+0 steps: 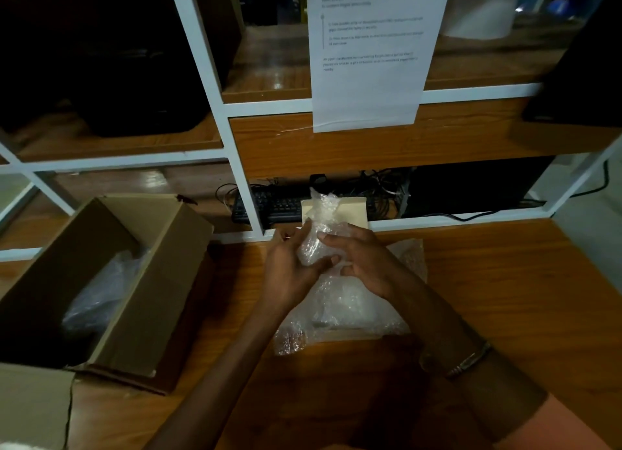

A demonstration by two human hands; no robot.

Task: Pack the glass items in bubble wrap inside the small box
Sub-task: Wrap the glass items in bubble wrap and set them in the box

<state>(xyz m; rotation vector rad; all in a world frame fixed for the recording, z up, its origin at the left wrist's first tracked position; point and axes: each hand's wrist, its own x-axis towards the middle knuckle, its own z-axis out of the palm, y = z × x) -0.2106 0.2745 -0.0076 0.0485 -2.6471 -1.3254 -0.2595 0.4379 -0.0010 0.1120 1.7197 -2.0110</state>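
Note:
Both hands hold a small bundle wrapped in clear bubble wrap (314, 237) above the wooden table, its loose end sticking up. My left hand (286, 267) cups it from the left and below. My right hand (361, 257) grips it from the right, thumb on top. What is inside the wrap cannot be made out. More bubble wrap (340, 311) lies on the table under my hands. The open cardboard box (158, 281) stands to the left, with another clear wrapped bundle (101, 294) inside it.
A white-framed shelf unit (235, 166) rises right behind the table edge, with a printed sheet (370, 52) taped to it. Behind the frame sit a black keyboard (276, 207) and cables. A cream block (350, 210) lies behind the bundle. A box flap (33, 409) is at bottom left.

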